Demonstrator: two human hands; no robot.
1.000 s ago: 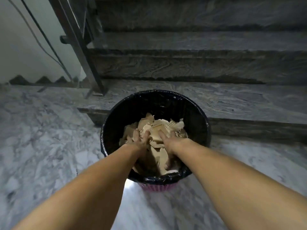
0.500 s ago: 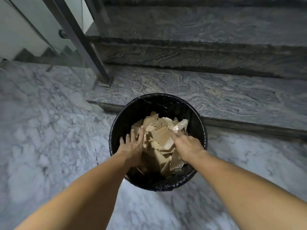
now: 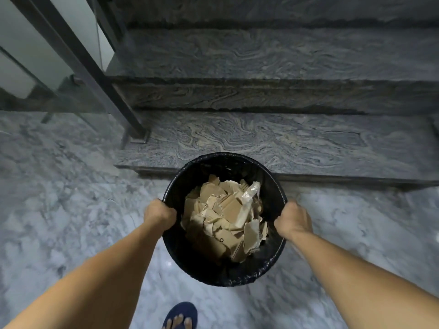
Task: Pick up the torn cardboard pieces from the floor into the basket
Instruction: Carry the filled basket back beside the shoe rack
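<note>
A round basket [image 3: 223, 274] lined with a black plastic bag sits in the middle of the view, just in front of the lowest stair. Inside it lies a heap of torn brown cardboard pieces [image 3: 225, 217], with a strip of clear tape among them at the upper right. My left hand [image 3: 159, 214] grips the basket's left rim, fingers curled over the edge. Gripping the right rim in the same way is my right hand [image 3: 293, 220]. No cardboard is visible on the floor around the basket.
Dark veined marble stairs [image 3: 273, 138] rise behind the basket. A dark metal railing post [image 3: 133, 124] with a glass panel stands at the upper left. Pale marble floor [image 3: 66, 222] spreads on both sides. My foot in a blue sandal [image 3: 180, 315] shows at the bottom edge.
Both hands have come out of the cardboard heap and moved apart to grip the basket's left and right rims. The view has risen and tilted further down.
</note>
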